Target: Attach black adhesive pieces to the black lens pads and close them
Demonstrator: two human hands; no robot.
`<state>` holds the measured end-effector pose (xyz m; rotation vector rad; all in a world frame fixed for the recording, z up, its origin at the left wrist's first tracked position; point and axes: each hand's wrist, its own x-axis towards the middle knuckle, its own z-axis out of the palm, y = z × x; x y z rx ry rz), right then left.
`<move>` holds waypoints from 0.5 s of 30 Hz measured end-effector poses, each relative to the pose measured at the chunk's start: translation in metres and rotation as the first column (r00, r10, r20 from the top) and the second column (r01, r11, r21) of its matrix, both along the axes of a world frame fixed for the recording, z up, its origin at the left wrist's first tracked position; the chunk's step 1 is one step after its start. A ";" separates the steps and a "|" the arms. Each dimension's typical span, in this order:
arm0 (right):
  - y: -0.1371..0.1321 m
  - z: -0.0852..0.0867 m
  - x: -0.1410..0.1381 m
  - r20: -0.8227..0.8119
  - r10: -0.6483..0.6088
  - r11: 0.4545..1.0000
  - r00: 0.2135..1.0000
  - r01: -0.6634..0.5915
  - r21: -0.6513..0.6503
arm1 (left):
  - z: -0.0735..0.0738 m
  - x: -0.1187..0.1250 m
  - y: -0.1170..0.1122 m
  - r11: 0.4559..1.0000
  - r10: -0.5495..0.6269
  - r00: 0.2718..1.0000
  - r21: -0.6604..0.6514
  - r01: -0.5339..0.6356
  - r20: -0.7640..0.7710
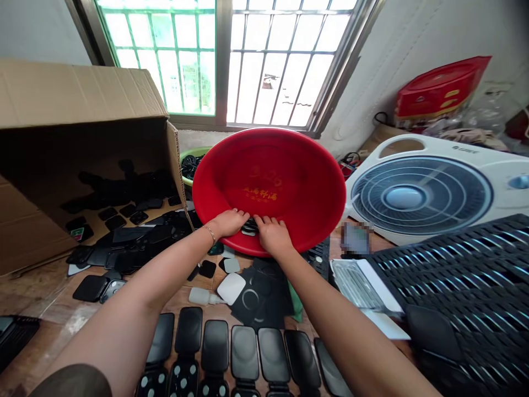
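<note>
A red plastic basin (268,154) with gold lettering stands tilted toward me below the window. My left hand (230,222) reaches over its near rim, fingers curled, with a bracelet on the wrist. Close beside it, my right hand (273,232) is bent inward over the same spot. Between the two hands sits a small bunch of dark, flat pieces (249,227) with light edges, and the fingertips of both hands press on it. The fingers partly cover the pieces, so their kind cannot be made out.
A row of black hinged cases (215,346) lies in front. To the left, a cardboard box (82,91) opens over black parts. A white bottle (202,296) and dark sheets (264,292) lie below the basin. On the right are a box fan (413,193) and a stack of black trays (467,286).
</note>
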<state>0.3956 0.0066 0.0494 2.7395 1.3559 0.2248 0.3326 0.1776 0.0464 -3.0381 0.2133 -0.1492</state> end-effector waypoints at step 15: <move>-0.024 0.022 -0.126 -0.090 0.281 0.955 0.955 -0.269 0.128 | 0.010 -0.180 -0.017 0.995 0.100 0.994 0.014 -0.101 0.047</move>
